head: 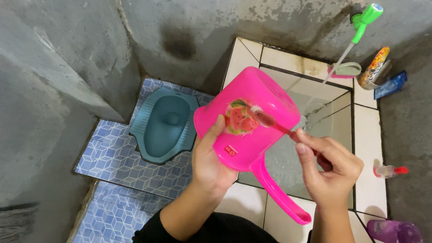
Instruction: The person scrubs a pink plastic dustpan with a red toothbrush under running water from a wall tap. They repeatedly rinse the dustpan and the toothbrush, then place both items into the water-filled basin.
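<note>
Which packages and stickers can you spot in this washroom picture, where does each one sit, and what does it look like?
Round sticker: on the pink dipper held by the left hand, red and green.
Small red tag: lower on the dipper.
Round packet: far tank ledge, yellow and orange.
Blue pouch: beside it.
Small clear bottle: right ledge, red cap, lying down.
Purple bottle: near right corner, lying down.

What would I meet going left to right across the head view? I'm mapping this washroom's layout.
Squat toilet → left hand → pink dipper → right hand → small red-capped bottle → purple bottle.
</note>
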